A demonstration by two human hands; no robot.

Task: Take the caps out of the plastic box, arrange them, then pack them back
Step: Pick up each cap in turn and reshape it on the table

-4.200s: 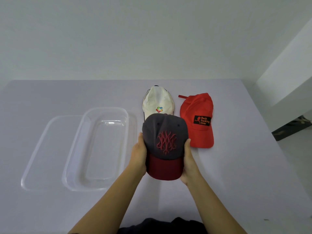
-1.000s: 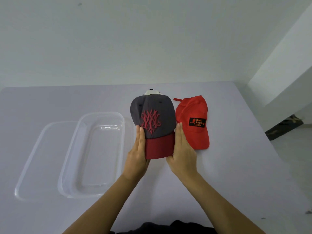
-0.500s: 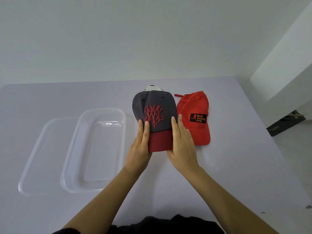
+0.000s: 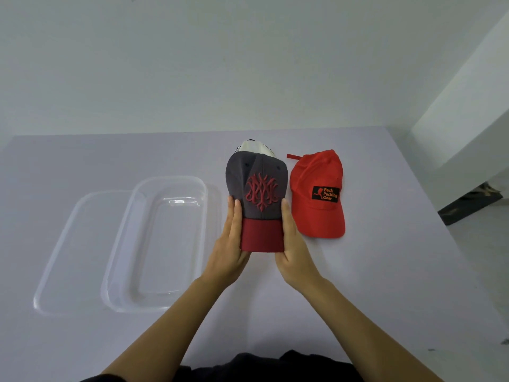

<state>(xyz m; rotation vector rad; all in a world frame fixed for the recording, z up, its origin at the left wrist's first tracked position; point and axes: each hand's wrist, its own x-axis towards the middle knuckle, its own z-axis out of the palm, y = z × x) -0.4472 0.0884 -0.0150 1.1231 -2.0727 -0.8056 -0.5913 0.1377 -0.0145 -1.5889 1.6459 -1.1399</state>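
Since the earliest frame the grey cap [image 4: 257,186] has gone up the frame, from below the white cap [image 4: 254,147] to right over it; only the white cap's top edge shows past the grey crown, at centre frame. My left hand [image 4: 230,244] lies along the grey cap's left side and my right hand [image 4: 293,244] along its right side, fingers straight and together, pressing the dark red brim between them; both thumbs are out of sight, so I cannot tell whether they hook under the brim. The red cap [image 4: 311,172] lies just right of my right fingers, brim toward me; whether they touch I cannot tell. The box [image 4: 121,244] sits left of centre, overlapping the lid [image 4: 68,244] at its left; all on the table [image 4: 385,271].
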